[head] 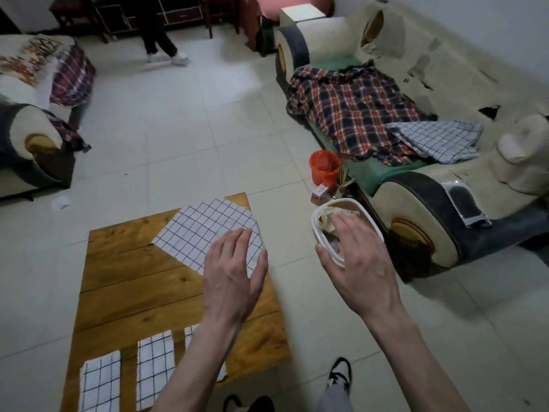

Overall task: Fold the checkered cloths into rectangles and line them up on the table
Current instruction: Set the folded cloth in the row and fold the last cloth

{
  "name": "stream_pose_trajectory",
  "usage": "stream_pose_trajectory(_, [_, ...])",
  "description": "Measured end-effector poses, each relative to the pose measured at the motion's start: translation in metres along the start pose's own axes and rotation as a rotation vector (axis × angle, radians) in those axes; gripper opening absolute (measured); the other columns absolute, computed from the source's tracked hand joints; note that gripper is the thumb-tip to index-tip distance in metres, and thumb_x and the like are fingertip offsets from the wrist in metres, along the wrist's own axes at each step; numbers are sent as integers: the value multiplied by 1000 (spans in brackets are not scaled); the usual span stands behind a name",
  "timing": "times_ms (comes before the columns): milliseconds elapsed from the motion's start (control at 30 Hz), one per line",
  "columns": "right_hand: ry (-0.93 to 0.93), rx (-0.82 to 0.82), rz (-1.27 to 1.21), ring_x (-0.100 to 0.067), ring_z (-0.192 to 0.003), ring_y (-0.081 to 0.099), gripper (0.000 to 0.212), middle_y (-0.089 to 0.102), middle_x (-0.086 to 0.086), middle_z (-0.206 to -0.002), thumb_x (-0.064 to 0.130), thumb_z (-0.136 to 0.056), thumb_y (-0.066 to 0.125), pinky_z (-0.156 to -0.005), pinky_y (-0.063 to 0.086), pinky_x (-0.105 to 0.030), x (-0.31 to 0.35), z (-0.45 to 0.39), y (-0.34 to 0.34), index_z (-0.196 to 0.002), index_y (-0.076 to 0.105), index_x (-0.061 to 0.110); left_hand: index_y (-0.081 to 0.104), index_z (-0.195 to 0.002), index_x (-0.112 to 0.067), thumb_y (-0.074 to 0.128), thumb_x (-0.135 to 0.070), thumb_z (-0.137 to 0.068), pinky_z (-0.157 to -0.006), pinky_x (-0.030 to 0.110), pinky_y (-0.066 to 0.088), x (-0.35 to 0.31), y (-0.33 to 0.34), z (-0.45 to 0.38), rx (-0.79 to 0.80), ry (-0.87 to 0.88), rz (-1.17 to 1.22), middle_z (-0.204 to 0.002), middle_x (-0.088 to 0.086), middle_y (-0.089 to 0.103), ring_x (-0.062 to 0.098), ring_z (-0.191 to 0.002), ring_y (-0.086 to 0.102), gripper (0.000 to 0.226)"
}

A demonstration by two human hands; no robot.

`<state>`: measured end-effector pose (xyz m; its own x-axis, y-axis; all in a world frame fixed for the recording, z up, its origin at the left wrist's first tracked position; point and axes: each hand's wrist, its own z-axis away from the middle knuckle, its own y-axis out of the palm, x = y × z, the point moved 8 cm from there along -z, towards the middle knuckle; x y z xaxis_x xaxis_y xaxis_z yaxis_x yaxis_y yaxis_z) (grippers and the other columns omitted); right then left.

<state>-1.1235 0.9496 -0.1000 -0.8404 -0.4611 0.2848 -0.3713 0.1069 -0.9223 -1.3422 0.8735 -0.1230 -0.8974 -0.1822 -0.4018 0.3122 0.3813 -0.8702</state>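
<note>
While both hands hover with fingers spread and empty, left hand [230, 278] sits over the near corner of a folded checkered cloth [205, 233] at the wooden worktop's [124, 281] far end. Right hand [356, 260] hangs above a white bin [323, 242]. Three folded cloths [154, 367] line the near edge.

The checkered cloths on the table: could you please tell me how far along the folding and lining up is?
Done: three folded cloths lie in a row at the table's near edge, the third partly hidden by the left arm. In hand: nothing; the left hand hovers open over a fourth cloth lying askew at the far corner. Left: aligning that one, plus more checkered cloth on the sofa.
</note>
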Motion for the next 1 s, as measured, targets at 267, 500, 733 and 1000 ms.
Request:
stream_pose_trajectory(267, [-218,63,9,-28,-147,45,62,58,-9,-149,55,-105,44,-117,39,-48,-75,-68,-1,-149,52,11,58,-143,-8,48,-47,-104,-110,48,48,-73,39,-37,-38,-101,-105,-140,10,62,25,-132,54,56])
stream_pose_trajectory(500, [-311,119,-55,-25,-150,40,64,55,-6,-152,57,-106,41,-120,36,-48,-88,-120,20,-152,49,13,57,-145,-10,46,-48,-105,-113,47,44,-82,49,-70,-83,-198,-157,-143,9,60,24,-136,51,57])
stream_pose_trajectory(733, [-428,149,-75,-25,-149,41,65,54,-8,-152,56,-105,43,-123,33,-47,-83,-194,49,-152,49,12,57,-144,-10,45,-48,-106,-114,46,43,-60,63,-122,-131,-304,-188,-143,8,60,23,-136,50,55])
stream_pose_trajectory(1000, [-499,122,-80,-25,-148,42,64,54,-8,-153,55,-105,46,-120,37,-48,-50,-319,85,-151,50,11,58,-142,-9,46,-46,-105,-114,49,42,1,80,-213,-176,-405,-142,-143,8,60,25,-137,50,54])
